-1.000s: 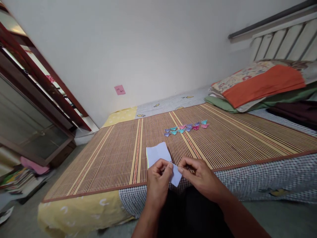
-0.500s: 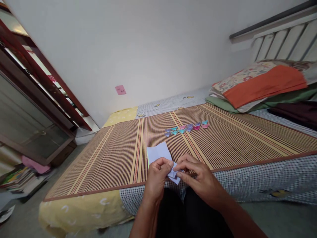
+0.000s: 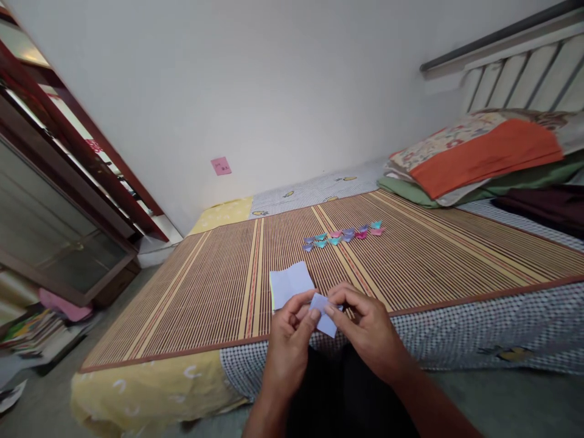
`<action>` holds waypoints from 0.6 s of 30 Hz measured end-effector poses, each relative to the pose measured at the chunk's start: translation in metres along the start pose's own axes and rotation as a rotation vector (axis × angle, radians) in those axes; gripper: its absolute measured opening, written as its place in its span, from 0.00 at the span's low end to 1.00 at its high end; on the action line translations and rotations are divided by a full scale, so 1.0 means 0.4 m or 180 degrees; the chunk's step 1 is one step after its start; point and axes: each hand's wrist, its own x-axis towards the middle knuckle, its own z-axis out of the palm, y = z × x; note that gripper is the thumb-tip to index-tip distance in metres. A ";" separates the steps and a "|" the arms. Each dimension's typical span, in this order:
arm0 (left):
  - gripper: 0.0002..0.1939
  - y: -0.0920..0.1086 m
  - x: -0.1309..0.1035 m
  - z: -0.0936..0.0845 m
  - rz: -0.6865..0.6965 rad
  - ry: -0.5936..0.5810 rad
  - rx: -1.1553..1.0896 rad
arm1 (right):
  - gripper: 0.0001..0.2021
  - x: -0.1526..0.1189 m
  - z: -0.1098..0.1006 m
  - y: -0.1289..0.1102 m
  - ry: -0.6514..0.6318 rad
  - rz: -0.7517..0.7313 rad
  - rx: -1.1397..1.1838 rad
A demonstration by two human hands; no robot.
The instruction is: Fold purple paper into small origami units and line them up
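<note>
A small folded piece of pale lavender paper (image 3: 326, 325) is pinched between both hands above the near edge of the bed. My left hand (image 3: 292, 325) grips its left side, thumb on top. On its right side, the thumb and fingers of my right hand (image 3: 362, 319) hold it. Just beyond my left hand lies a pale sheet or pad of paper (image 3: 291, 283) on the striped mat (image 3: 219, 286). Farther back, several small folded paper pieces (image 3: 334, 241) in purple, teal and pink stand in two rows.
Folded bedding (image 3: 488, 159) with an orange band is piled at the right, before a white radiator (image 3: 524, 79). A pink note (image 3: 221, 166) is on the wall. Books (image 3: 34, 331) lie low at the left, near a glass-paned door (image 3: 59, 225).
The folded paper has been turned in the fingers and now shows a flatter, wider face. My left thumb has shifted down onto it, and my right fingers have closed in at its edge.
</note>
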 end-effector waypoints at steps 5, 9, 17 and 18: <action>0.13 -0.005 -0.002 -0.003 0.0161 0.0022 0.0344 | 0.05 -0.004 0.003 0.010 0.0248 0.0423 0.0133; 0.13 0.000 -0.002 -0.007 0.0114 -0.0050 0.0303 | 0.09 -0.005 -0.005 0.009 0.0100 0.0663 0.0278; 0.16 -0.003 -0.003 -0.001 -0.0066 0.0016 0.0126 | 0.13 -0.018 -0.013 0.005 -0.0014 0.0383 -0.0059; 0.17 -0.005 -0.003 0.003 -0.0105 0.0068 0.0103 | 0.13 -0.020 -0.009 0.005 0.0072 0.0291 -0.0192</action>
